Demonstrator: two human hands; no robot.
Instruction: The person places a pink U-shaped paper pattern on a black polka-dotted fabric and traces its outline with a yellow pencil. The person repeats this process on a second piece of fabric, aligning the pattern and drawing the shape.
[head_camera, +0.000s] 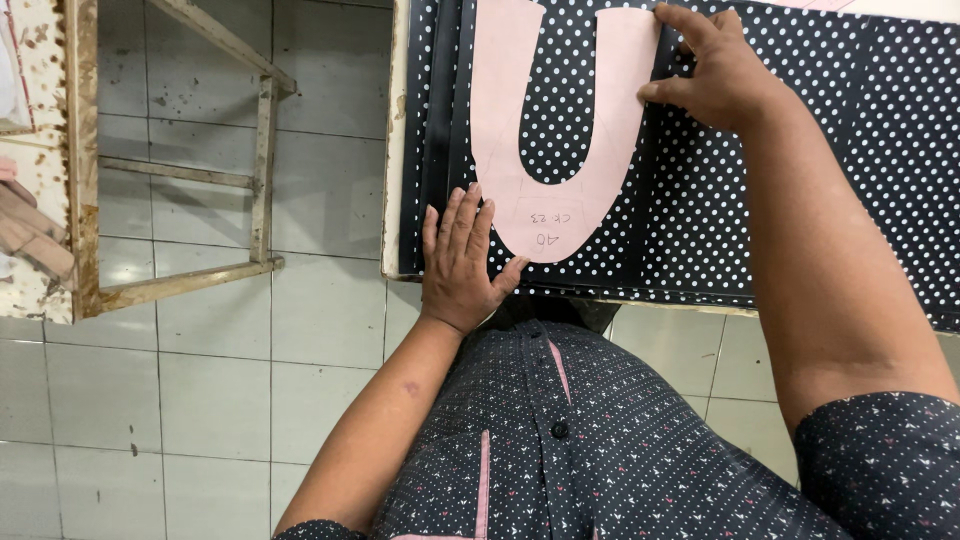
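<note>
Pale floor tiles (200, 400), stained in spots, run under everything, and a bench (393, 140) with a chipped whitish edge stands over them. Black fabric with white polka dots (800, 150) lies spread across the bench in several stacked layers, their edges stepping just beyond the left hand.

That left hand (462, 262) lies flat on the fabric at the near edge of the bench, fingers straight and close together, holding nothing; the thumb points toward the rounded bottom of a pink U-shaped paper pattern (545, 200), and the fingertips lie just beside its left leg. Whether they touch the paper I cannot tell.

Farther off and to the other side, the right hand (715, 70) sits on the top of the pattern's right leg, fingers bent, fingertips pressing at the paper's outer edge. It pins rather than grips, closed around nothing.

The pattern lies flat on the dotted fabric between the two hands, open end away from the person.

Well to the left of the left hand stands a rusty wooden frame (262, 150) on the tiles.
</note>
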